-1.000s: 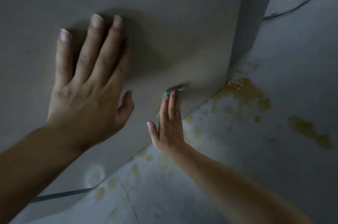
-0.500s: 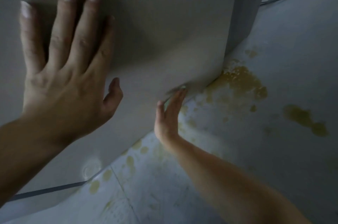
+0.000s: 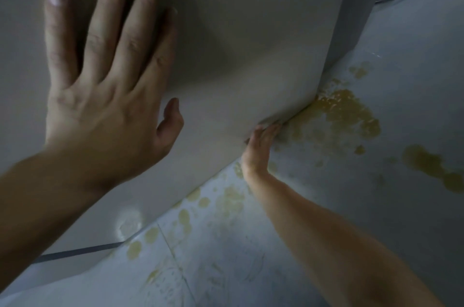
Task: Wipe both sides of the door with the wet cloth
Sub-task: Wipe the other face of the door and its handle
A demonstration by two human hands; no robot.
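Two bare hands meet the smooth, matte grey door: the left hand lies flat with its fingers spread, grip released. The right hand presses straight fingers at the door's bottom edge; whether the cloth lies beneath them cannot be told. Just beyond that grip, blotchy yellow stains mark the pale tiled floor.

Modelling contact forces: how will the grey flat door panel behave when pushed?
Probably stiff: the grey flat door panel shows no bowing under the flattened left hand. It likely swings rather than tips, though no hinge is in view. Its smooth face may let the right hand, at the bottom edge, slide easily.
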